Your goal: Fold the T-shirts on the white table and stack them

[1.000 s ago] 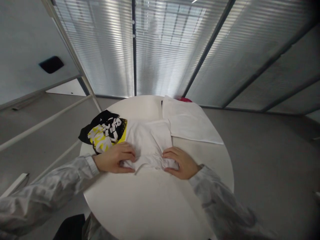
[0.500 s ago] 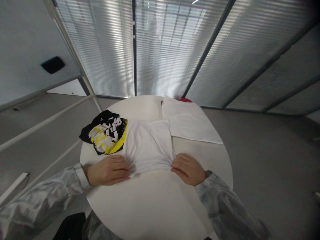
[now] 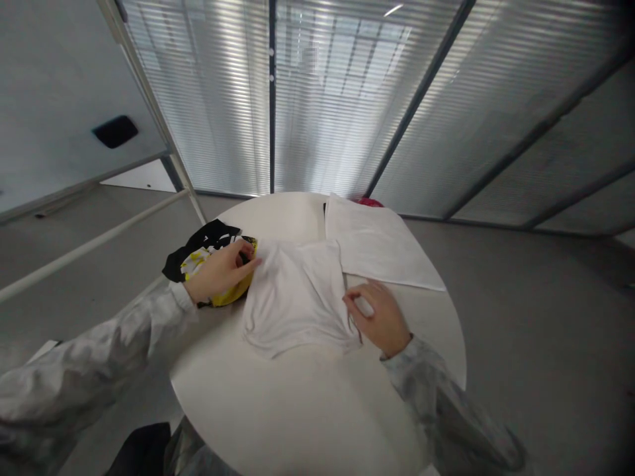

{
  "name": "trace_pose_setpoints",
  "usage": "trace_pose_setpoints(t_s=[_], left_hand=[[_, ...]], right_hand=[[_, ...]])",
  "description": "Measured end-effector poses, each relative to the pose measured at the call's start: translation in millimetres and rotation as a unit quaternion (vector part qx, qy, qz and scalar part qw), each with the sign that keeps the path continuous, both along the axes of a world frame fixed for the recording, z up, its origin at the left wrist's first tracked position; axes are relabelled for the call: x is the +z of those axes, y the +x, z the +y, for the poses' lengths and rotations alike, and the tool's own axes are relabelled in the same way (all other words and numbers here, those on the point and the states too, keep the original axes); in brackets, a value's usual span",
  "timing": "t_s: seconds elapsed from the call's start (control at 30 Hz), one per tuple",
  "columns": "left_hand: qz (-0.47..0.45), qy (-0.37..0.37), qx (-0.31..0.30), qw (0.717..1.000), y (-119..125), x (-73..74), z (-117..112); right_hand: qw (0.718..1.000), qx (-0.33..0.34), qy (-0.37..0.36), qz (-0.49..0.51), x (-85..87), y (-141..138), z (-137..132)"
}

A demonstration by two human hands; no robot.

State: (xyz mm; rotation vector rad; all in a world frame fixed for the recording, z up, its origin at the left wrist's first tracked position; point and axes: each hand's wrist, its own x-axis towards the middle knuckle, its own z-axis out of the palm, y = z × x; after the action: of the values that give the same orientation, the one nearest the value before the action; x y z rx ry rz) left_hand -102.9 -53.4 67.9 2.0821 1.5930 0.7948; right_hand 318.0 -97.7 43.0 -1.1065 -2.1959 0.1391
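A white folded cloth garment (image 3: 297, 297) lies on the round white table, its near edge lightly wrinkled. My left hand (image 3: 221, 270) hovers by its far left corner, over the black and yellow printed garment (image 3: 231, 294). The thumb and fingers of that hand are apart, with nothing between them. At the right edge of the white garment is my right hand (image 3: 380, 314), its thumb and forefinger curved into a loose ring. No fabric shows inside that ring; whether the fingertips touch each other is hard to see.
A second white cloth (image 3: 380, 241) lies flat at the table's back right, with something red (image 3: 371, 202) behind it. The table (image 3: 297, 410) has a curved edge. A white metal rail (image 3: 99, 241) runs along the left, and a ribbed translucent partition (image 3: 317, 99) stands behind.
Both hands have let go of the white garment's near corners. My left hand moved away from me to the far left corner; my right hand rose slightly along the right edge. The near edge spread out.
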Motion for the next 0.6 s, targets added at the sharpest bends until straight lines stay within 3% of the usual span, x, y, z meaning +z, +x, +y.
trace_pose_setpoints(t_s=[0.13, 0.23, 0.3, 0.4, 0.6], left_hand=[[0.053, -0.104, 0.088, 0.989, -4, -8.8, 73], [0.011, -0.151, 0.066, 0.986, 1, -16.0, 102], [-0.048, -0.181, 0.04, 0.981, 6, -18.1, 109], [-0.133, -0.198, 0.05, 0.97, 10, -19.0, 111], [-0.291, -0.158, 0.097, 0.939, 14, -20.7, 116]], right_hand=[[0.991, -0.125, -0.01, -0.048, -5.2, -14, 66], [0.979, -0.192, -0.033, -0.058, -20.3, -24, 115], [0.977, -0.2, -0.059, -0.041, -29.4, -30, 139], [0.98, -0.181, -0.089, 0.008, -35.2, -34, 160], [0.956, -0.139, -0.187, 0.178, -22.3, -29, 182]])
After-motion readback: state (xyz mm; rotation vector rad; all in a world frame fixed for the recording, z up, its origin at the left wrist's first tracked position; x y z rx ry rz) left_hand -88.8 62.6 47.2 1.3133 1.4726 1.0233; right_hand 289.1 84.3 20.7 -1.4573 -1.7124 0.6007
